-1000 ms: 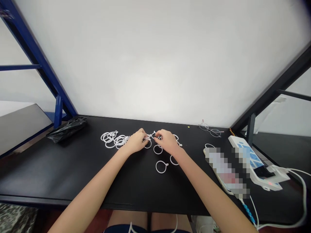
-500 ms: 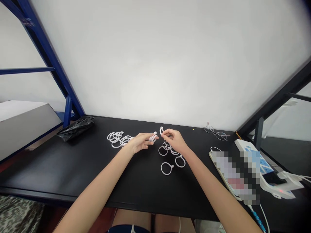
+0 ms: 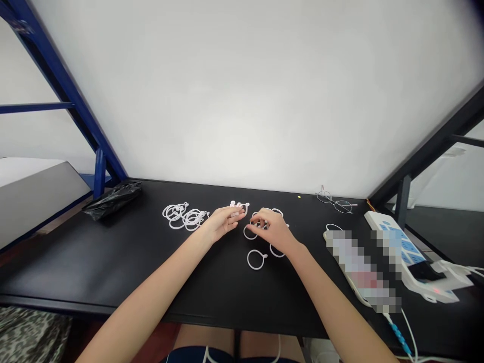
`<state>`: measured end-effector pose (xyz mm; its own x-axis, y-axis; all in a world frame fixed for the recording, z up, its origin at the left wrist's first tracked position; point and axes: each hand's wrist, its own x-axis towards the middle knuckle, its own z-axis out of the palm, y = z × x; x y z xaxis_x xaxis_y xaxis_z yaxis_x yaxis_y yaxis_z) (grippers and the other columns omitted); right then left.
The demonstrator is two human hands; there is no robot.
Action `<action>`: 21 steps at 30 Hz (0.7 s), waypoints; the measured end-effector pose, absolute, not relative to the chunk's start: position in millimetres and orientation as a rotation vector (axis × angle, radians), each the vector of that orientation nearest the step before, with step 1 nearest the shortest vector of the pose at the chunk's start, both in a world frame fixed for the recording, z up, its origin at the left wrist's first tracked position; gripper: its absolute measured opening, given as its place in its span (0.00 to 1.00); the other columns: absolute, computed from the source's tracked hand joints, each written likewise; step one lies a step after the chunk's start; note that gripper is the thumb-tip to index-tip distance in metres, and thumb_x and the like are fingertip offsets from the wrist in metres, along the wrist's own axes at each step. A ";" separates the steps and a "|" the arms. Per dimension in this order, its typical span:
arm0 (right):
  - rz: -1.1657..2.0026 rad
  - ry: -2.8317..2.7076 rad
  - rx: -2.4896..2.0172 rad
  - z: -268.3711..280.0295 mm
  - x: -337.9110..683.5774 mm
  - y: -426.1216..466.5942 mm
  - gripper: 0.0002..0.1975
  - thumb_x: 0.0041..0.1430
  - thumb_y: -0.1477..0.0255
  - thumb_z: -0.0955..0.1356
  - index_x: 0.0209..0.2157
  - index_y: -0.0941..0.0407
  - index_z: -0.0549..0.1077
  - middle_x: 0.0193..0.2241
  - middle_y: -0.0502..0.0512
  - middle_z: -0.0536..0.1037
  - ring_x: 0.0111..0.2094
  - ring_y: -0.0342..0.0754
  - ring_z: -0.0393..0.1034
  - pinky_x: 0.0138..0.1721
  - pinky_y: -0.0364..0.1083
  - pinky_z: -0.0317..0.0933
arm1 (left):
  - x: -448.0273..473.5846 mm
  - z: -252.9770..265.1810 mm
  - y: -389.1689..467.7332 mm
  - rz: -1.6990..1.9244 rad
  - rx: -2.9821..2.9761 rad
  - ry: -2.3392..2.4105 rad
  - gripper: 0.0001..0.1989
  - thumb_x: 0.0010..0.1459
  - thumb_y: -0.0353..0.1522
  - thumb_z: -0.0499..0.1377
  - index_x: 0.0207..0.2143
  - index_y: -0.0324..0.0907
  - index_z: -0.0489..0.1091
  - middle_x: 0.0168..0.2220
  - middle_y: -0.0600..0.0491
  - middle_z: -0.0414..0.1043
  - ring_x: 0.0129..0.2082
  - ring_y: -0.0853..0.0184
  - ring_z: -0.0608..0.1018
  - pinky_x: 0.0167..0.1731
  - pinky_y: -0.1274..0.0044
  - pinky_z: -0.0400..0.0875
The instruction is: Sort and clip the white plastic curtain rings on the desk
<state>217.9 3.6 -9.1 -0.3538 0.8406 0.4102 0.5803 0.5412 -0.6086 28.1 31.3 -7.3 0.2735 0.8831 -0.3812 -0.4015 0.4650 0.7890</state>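
My left hand holds a few white curtain rings at its fingertips, their small eyelets sticking up beyond the fingers. Just right of it, my right hand hovers low over loose white rings, its thumb and curved fingers apart; it partly hides them. Nearer the front edge lies a single white ring with its eyelet to the right. To the left of my left hand, a heap of white rings rests on the black table.
Eyeglasses lie at the back right. A phone with a cable and a white power strip occupy the right side. A black plastic bag and a white box are at the left, near a blue frame post.
My right hand has moved down from beside my left hand to the loose rings, no longer holding up a ring. Another ring now shows at my left fingertips.
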 end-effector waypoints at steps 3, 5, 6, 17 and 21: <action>0.316 -2.319 -1.261 -7.3 216.2 -6.0 0.06 0.52 0.70 0.73 0.26 0.55 0.73 0.28 0.49 0.71 0.26 0.42 0.64 0.29 0.44 0.56 | 27.6 -3.9 30.8 0.948 0.584 0.925 0.05 0.56 0.29 0.64 0.35 0.35 0.75 0.41 0.47 0.78 0.30 0.73 0.81 0.18 0.88 0.68; 0.292 -2.413 -1.281 -7.3 213.1 -8.8 0.06 0.55 0.75 0.71 0.25 0.56 0.72 0.27 0.49 0.70 0.27 0.42 0.64 0.28 0.43 0.54 | 25.6 -2.3 31.4 0.946 0.555 0.911 0.05 0.57 0.29 0.62 0.36 0.35 0.75 0.45 0.46 0.77 0.28 0.75 0.80 0.15 0.88 0.66; 0.317 -2.415 -1.272 -7.3 211.9 -8.9 0.07 0.56 0.77 0.69 0.24 0.56 0.71 0.27 0.49 0.70 0.28 0.42 0.64 0.28 0.43 0.54 | 24.4 -1.8 32.0 0.948 0.543 0.901 0.06 0.58 0.30 0.61 0.36 0.35 0.75 0.46 0.46 0.77 0.27 0.76 0.80 0.14 0.88 0.66; 0.993 -1.632 -1.151 -9.6 209.5 3.1 0.13 0.55 0.59 0.69 0.30 0.56 0.73 0.23 0.50 0.73 0.23 0.43 0.65 0.20 0.42 0.57 | 30.3 -0.8 25.4 0.819 0.640 0.889 0.12 0.61 0.38 0.59 0.38 0.37 0.75 0.37 0.51 0.79 0.25 0.75 0.80 0.14 0.86 0.64; 0.971 -1.526 -1.140 -13.2 207.2 3.4 0.14 0.51 0.58 0.71 0.29 0.56 0.73 0.23 0.51 0.73 0.24 0.44 0.67 0.18 0.41 0.58 | 36.7 1.1 19.5 0.806 0.652 0.874 0.11 0.60 0.38 0.60 0.37 0.38 0.76 0.33 0.53 0.78 0.25 0.75 0.79 0.15 0.86 0.63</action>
<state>207.2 3.4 -13.2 -0.1001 0.9682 0.2294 0.2021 0.2455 -0.9481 36.7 19.5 1.1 0.3953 0.8246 -0.4047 -0.3367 0.5400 0.7714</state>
